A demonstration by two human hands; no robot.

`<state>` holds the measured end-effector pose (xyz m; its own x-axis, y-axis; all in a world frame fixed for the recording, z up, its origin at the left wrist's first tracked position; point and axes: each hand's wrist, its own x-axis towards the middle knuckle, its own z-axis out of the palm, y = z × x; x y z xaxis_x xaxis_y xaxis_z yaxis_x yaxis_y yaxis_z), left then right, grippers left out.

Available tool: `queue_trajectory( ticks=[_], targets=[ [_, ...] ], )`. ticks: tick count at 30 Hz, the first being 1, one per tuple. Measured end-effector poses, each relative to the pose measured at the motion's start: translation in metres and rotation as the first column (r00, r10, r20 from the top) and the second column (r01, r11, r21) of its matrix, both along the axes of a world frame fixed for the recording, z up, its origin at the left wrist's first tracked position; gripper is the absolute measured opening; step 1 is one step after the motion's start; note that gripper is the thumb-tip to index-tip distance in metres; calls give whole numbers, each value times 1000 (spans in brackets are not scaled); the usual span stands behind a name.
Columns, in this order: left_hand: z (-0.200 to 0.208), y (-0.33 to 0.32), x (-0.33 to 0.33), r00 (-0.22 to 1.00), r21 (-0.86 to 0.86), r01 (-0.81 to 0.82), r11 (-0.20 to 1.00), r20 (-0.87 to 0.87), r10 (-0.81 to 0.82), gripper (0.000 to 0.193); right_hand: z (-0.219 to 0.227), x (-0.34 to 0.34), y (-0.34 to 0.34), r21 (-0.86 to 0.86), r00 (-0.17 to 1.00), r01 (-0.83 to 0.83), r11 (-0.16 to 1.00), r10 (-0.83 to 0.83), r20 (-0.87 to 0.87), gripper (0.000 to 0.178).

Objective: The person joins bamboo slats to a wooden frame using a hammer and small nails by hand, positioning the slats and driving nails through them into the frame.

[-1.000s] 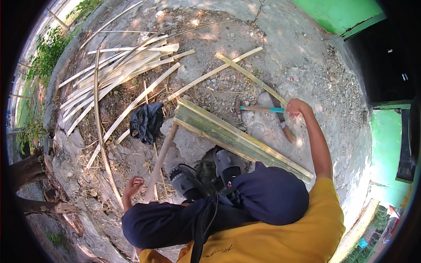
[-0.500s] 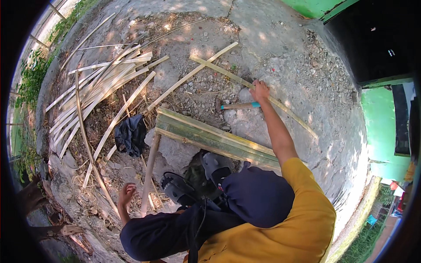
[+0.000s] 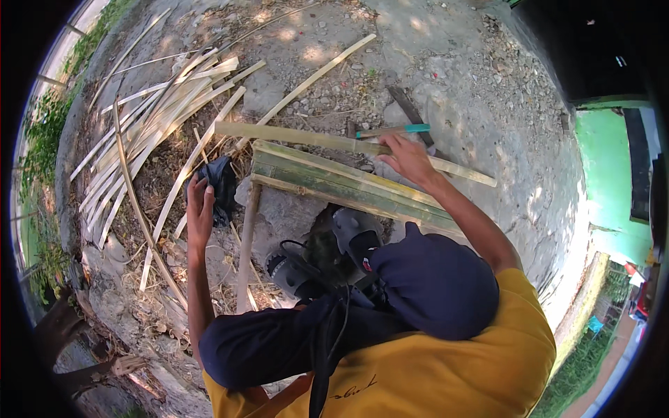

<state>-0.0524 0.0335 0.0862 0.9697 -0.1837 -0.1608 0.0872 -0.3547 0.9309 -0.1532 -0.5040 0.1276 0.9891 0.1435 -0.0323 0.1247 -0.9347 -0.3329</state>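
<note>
My right hand (image 3: 409,159) is closed around a split bamboo strip (image 3: 300,136), gripping it right of its middle. The strip lies above the far edge of a low bench-like frame of green bamboo slats (image 3: 334,179); whether they touch I cannot tell. A round wooden leg (image 3: 247,244) runs from the frame's left end. My left hand (image 3: 200,209) is raised, fingers up and slightly apart, with nothing visible in it. It overlaps the left edge of a crumpled black plastic bag (image 3: 221,187); contact is unclear. Just beyond the right hand lies a hammer (image 3: 382,132) with a teal handle end.
A loose pile of pale bamboo strips (image 3: 164,115) spreads over the ground at left. Another strip (image 3: 317,75) slants away beyond the frame. A dark flat piece (image 3: 410,110) lies near the hammer. My sandalled feet (image 3: 357,233) are beside the frame. A green wall (image 3: 612,164) stands at right.
My right hand has drawn the bamboo strip nearer and swung its left end toward the frame, uncovering the dark piece. My left hand has moved up from beside the leg to the bag.
</note>
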Motion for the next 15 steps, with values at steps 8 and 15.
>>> queue_trajectory(
  ticks=[8,15],
  targets=[
    [-77,-39,29,999,-71,37,997,17,-36,58,-58,-86,79,73,1000,5,997,-6,7,39],
    [-128,-37,24,995,96,78,992,59,-84,42,-89,-135,77,33,996,84,996,-85,40,38]
  ],
)
